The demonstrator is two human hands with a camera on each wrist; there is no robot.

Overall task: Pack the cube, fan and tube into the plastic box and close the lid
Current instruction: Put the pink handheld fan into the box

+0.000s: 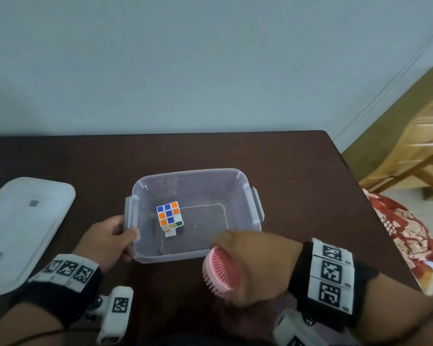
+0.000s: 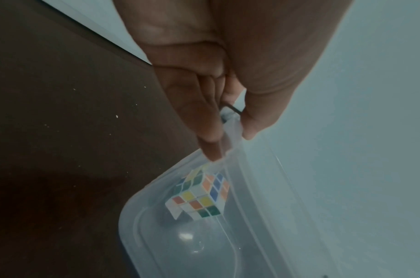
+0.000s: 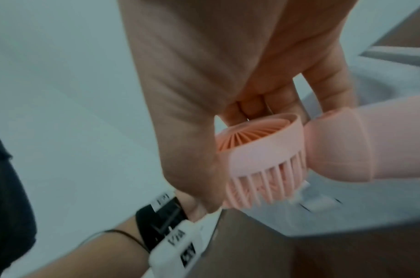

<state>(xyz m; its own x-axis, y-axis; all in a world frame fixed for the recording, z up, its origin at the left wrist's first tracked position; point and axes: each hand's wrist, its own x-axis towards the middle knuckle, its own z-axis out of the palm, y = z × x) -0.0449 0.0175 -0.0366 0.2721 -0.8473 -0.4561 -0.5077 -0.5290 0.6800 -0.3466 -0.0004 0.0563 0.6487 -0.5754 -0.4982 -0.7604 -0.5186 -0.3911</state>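
Box (image 1: 235, 176): clear plastic, open, standing on the dark brown surface (image 1: 298, 171) near its front edge; grey latch flaps hang at both short ends.

Cube (image 1: 170, 217): inside the box, on the floor at its left side, one corner piece twisted out of line. Stickers blue, orange, white, green, yellow; no lettering legible on it.

Lid (image 1: 23, 228): white translucent, lying flat on the surface left of the box, well apart from it, with two small grey marks on top.

Fan (image 1: 221, 270): pink, round ribbed grille facing up and left, held over the near right corner of the box, just outside the rim. In the right wrist view its thick pink handle (image 3: 370, 148) runs off to the right.

Tube: not seen in any view.

Left hand (image 1: 108, 238): grasping the box at its near left corner, thumb over the rim, fingers outside against the wall and latch.

Right hand (image 1: 255, 268): wrapped around the fan, fingers behind the grille, thumb along its side.

Wristbands (image 1: 331, 273): black, one on each wrist, carrying white panels printed with black square codes; small white camera blocks (image 1: 115, 313) below bear the same kind of code. Print on them is too blurred to read.

Right of the surface: a wooden chair (image 1: 415, 136) and a red patterned cloth (image 1: 405, 233).
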